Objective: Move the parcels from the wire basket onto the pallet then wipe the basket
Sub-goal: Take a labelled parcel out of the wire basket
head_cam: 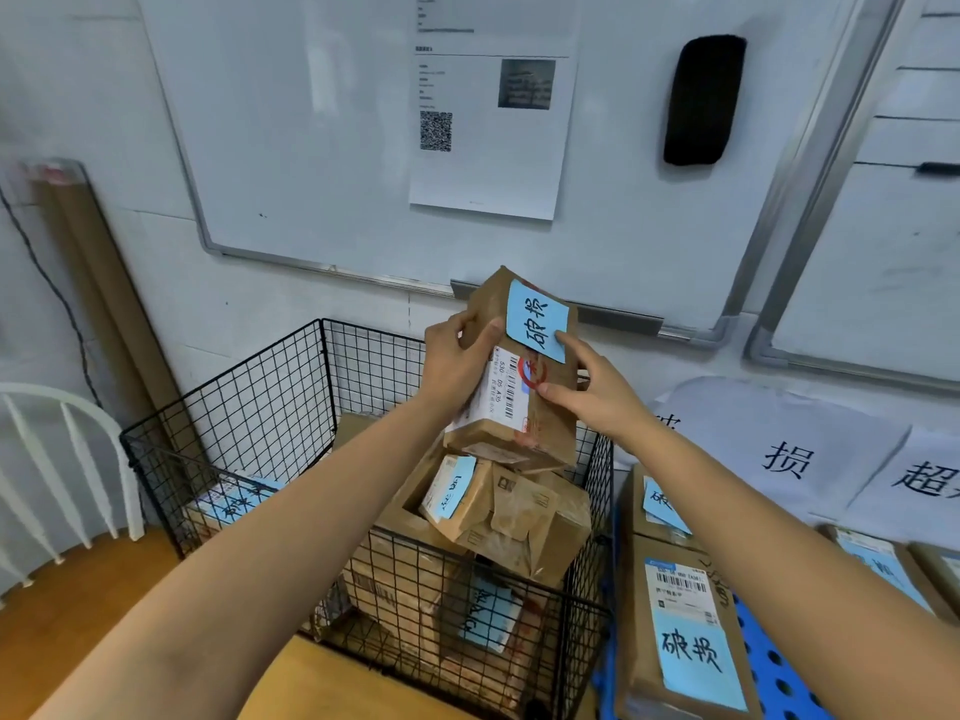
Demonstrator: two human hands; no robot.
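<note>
A brown cardboard parcel (545,407) with a blue note and a white shipping label is lifted above the black wire basket (223,407). My left hand (457,363) grips its left edge, thumb on the front. My right hand (592,387) holds its right side, with fingers over the blue note and thumb on the label. Several more brown parcels (498,511) lie piled in the basket. The blue pallet (769,667) at the lower right carries parcels with blue notes (680,626).
A whiteboard (337,148) with a taped sheet and a black eraser (701,101) hangs on the wall behind the basket. White paper signs (779,449) lie behind the pallet. A white chair back (57,459) stands at left, and the floor is wooden.
</note>
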